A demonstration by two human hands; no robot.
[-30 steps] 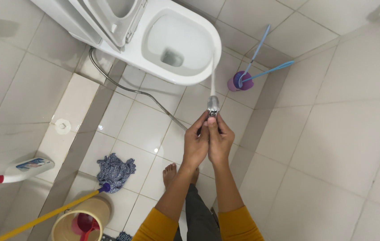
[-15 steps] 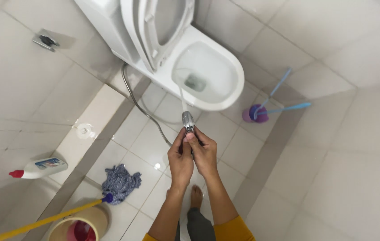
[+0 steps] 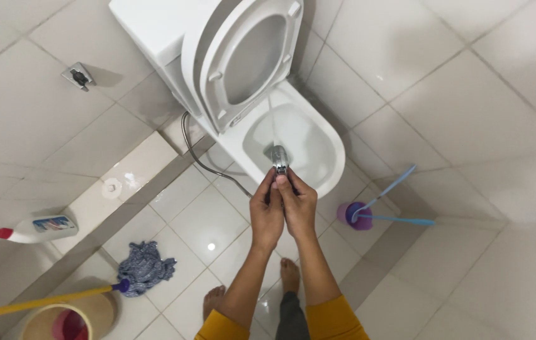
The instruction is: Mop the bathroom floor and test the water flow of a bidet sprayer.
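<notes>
My left hand point(image 3: 266, 214) and my right hand point(image 3: 298, 206) are pressed together around a chrome spray nozzle point(image 3: 279, 159), both gripping it. The nozzle points at the white toilet bowl point(image 3: 329, 165), and a thin stream of water runs from it into the bowl towards the raised seat and lid point(image 3: 243, 60). A grey hose point(image 3: 208, 165) runs from the wall side along the toilet's base towards my hands. My sleeves are yellow.
A purple holder with a blue toilet brush point(image 3: 368, 213) stands right of the bowl. On the left lie a white cleaner bottle with a red cap point(image 3: 36, 228), a blue mop head point(image 3: 145, 267) on a yellow handle, and a bucket point(image 3: 65, 322). My bare feet point(image 3: 290, 276) stand on white tiles.
The view has swung so the toilet sits higher and more central. My hands, still joined on the nozzle, now aim the water into the bowl from closer.
</notes>
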